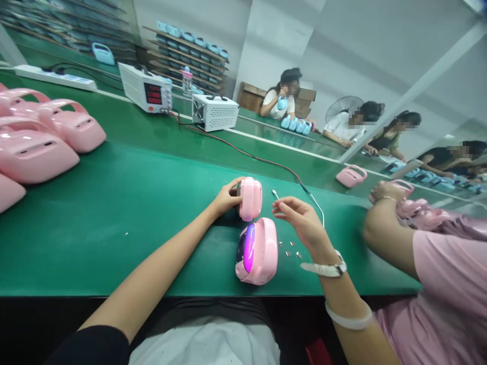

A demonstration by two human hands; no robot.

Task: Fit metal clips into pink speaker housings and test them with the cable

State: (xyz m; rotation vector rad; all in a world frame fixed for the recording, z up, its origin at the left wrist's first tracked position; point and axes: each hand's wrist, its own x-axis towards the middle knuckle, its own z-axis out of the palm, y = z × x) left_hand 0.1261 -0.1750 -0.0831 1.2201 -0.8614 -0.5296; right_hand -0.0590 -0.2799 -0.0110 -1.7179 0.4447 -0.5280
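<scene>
My left hand [227, 198] is closed around the side of a pink handled device [251, 198] that looks like a small portable speaker. Close in front of it, a second pink device [264, 253] rests on the green table with a purple light glowing on its face. My right hand [299, 218] is to the right of both, its thumb and fingers drawn together. A white cable plug [274, 193] sticks out just beyond these fingertips, and the lead runs behind the hand. Several tiny dark chips or cards [288, 253] lie below the right hand.
Pink devices [34, 147] crowd the table's left side. Two power supply boxes [146, 88] and a power strip [57, 77] stand at the back. A red and black wire [247, 152] crosses the table. At right, a co-worker's arm [384, 228] reaches in beside another pink device [350, 176].
</scene>
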